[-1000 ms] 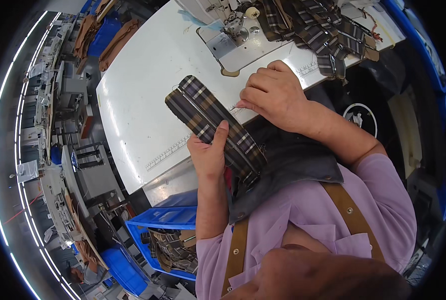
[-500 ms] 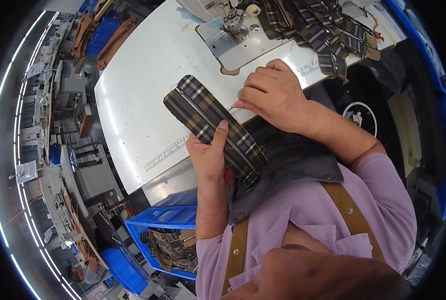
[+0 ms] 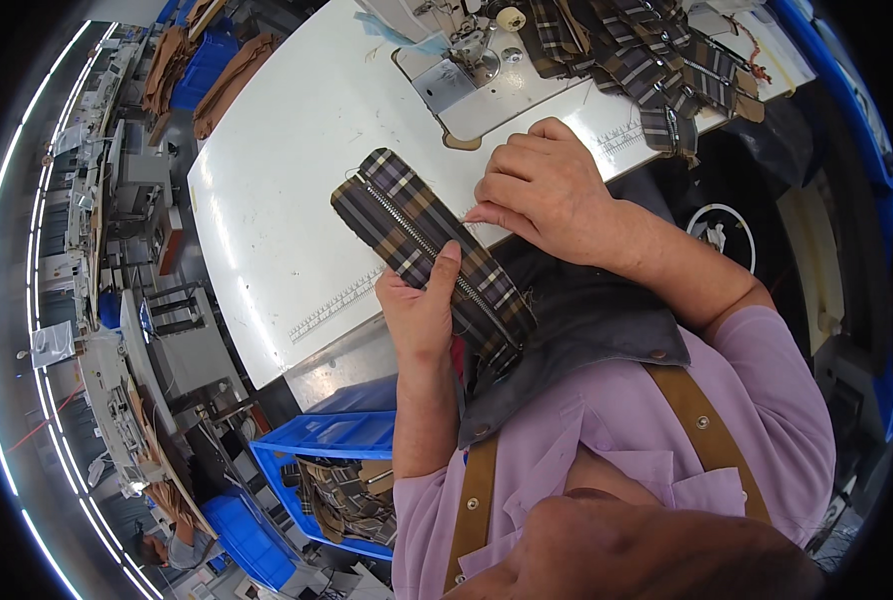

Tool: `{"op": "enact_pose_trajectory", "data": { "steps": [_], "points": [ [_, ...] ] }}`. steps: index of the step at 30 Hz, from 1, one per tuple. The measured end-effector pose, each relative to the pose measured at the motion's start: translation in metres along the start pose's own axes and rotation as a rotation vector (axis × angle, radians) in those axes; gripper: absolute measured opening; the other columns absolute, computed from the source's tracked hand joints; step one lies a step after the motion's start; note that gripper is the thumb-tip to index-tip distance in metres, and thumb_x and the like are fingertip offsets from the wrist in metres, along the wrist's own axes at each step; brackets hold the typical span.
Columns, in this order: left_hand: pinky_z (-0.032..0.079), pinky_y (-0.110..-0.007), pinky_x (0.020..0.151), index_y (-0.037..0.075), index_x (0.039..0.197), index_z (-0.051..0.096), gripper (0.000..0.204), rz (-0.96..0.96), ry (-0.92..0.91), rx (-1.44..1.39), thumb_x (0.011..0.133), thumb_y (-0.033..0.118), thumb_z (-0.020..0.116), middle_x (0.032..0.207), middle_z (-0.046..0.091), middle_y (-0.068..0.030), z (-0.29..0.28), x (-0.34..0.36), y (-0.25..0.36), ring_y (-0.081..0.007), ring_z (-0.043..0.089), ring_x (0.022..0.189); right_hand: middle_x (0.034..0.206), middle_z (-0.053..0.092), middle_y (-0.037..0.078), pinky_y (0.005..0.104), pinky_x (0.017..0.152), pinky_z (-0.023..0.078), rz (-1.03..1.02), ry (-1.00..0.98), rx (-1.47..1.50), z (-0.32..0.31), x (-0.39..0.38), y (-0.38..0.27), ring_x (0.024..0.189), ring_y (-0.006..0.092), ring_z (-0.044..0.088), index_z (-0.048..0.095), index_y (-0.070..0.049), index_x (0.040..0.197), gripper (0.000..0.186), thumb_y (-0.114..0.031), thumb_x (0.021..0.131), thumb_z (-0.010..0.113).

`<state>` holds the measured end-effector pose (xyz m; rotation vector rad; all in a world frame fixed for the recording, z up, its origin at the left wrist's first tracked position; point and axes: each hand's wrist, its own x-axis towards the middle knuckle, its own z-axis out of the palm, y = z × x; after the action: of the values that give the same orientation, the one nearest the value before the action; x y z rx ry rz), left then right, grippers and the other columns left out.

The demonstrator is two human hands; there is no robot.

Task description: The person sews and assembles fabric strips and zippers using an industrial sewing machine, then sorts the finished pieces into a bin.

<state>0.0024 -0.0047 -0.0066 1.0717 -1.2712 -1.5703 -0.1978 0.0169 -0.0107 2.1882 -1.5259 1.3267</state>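
Brown, grey and white plaid fabric strip with a silver metal zip [image 3: 419, 232] grasped in my left hand [image 3: 417, 312], right hand [image 3: 545, 188] curled beside it

I have the strip slanting across the front edge of a glossy white counter [image 3: 267, 190]. Its rounded far end is over the white surface, and its near end meets my dark grey apron [image 3: 592, 325]. My left thumb presses on the upper face, close to the zip, and the fingers of that hand go underneath. The zip runs lengthwise along the strip, and loose threads show at the near end.

My right hand is off to the strip's right, over the counter's edge, fingers bent and thumb pointing toward the fabric. I cannot tell whether anything is pinched between thumb and forefinger.

For writing, I can see a ruler scale with fine dark graduations [image 3: 337, 303] along the counter's front edge, left of the strip. More of these marks run on the right, past my right hand; the figures are too small to read.

Farther back stands a pale sewing machine with a shiny metal plate [image 3: 445, 88]. To its right, a heap of zipped plaid pieces [image 3: 657, 65] spreads to the counter's edge. Below the counter, by my left forearm, a blue plastic crate [image 3: 332, 432] holds more plaid fabric [image 3: 345, 497].
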Motion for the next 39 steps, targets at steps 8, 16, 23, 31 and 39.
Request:
{"op": "enact_pose_trajectory", "data": {
  "steps": [8,16,23,31,39],
  "points": [
    [0.049,-0.024,0.075,-0.003,0.103,0.066,0.017,0.053,0.013,0.119,0.089,0.005,0.071,0.094,0.069,-0.0043,-0.016,0.013,-0.007,-0.0088,0.061,0.08,0.069,0.057,0.0,0.0298,0.073,0.04,0.117,-0.237,0.525,-0.02,0.002,0.001,0.069,0.0167,0.056,0.066,-0.009,0.076,0.02,-0.024,0.084,0.076],
    [0.049,-0.025,0.073,-0.003,0.098,0.069,0.013,0.138,0.083,0.209,0.09,0.006,0.071,0.087,0.07,-0.0037,-0.029,0.026,-0.01,-0.0097,0.062,0.077,0.105,0.063,0.002,0.0226,0.063,0.037,0.325,0.252,1.288,-0.052,-0.01,0.041,0.062,0.0061,0.045,0.062,-0.006,0.08,0.035,-0.031,0.103,0.052],
    [0.051,-0.028,0.07,0.001,0.098,0.072,0.015,0.352,0.169,0.611,0.084,-0.002,0.068,0.084,0.072,-0.0078,-0.034,0.031,0.002,-0.014,0.066,0.075,0.067,0.043,-0.005,0.0214,0.051,0.026,0.288,0.118,1.467,-0.107,-0.034,0.062,0.05,0.0034,0.024,0.041,-0.013,0.075,0.044,-0.042,0.108,0.033],
    [0.053,-0.03,0.072,0.002,0.094,0.073,0.02,0.604,0.262,0.891,0.081,-0.008,0.063,0.086,0.072,-0.0109,-0.047,0.044,0.02,-0.0207,0.07,0.08,0.062,0.029,-0.005,0.0238,0.054,0.022,0.673,0.352,1.187,-0.178,-0.095,0.083,0.056,0.006,0.023,0.038,-0.014,0.073,0.042,-0.037,0.108,0.038],
    [0.047,-0.04,0.061,0.002,0.086,0.068,0.015,0.309,-0.332,0.998,0.086,0.016,0.071,0.073,0.063,-0.0175,-0.011,0.017,0.025,-0.0355,0.061,0.068,0.063,0.037,0.001,0.0289,0.056,0.03,0.559,0.345,0.999,-0.14,-0.083,0.035,0.058,0.0136,0.035,0.041,-0.011,0.07,0.035,-0.023,0.102,0.05]
  ]
}}
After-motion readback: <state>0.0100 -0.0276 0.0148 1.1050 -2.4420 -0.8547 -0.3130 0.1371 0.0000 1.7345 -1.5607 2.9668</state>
